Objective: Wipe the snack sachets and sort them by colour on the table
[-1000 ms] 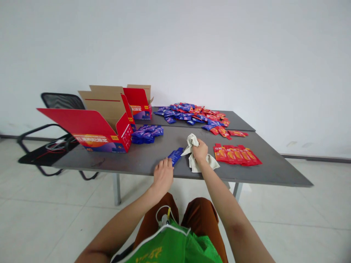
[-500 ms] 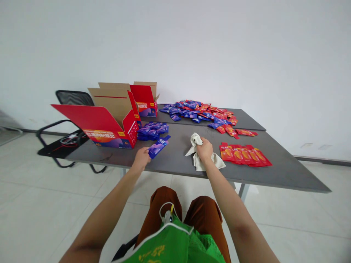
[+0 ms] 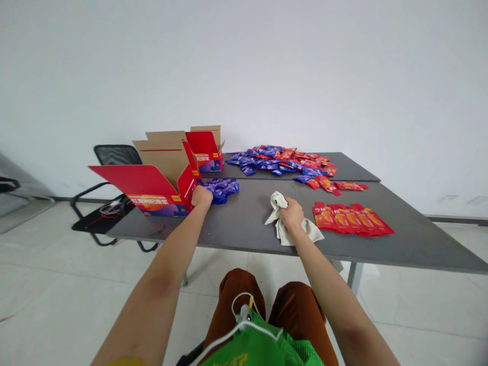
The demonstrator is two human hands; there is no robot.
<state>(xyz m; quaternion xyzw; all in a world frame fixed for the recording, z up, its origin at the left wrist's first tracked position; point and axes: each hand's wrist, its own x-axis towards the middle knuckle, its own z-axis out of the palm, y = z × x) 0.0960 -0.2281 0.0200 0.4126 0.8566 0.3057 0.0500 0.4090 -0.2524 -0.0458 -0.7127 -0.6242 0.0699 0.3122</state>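
Note:
My left hand (image 3: 202, 196) is at the right side of the open red box (image 3: 154, 195), next to the pile of purple packets (image 3: 224, 189). Its fingers are hidden, and no packet shows in it. On the table's near part, my right hand (image 3: 292, 211) is closed on a crumpled cream cloth (image 3: 282, 223). Right of the cloth lies an overlapping row of several red packets (image 3: 351, 218).
A second red box (image 3: 206, 151) stands open behind the first. Mixed purple and red packets (image 3: 282, 158) are heaped at the back of the grey table (image 3: 251, 223). A black chair (image 3: 116, 155) stands at the left.
My left hand has moved forward to the box and pile; the purple packet it held is out of sight. My right hand remains on the cloth. The view has shifted slightly.

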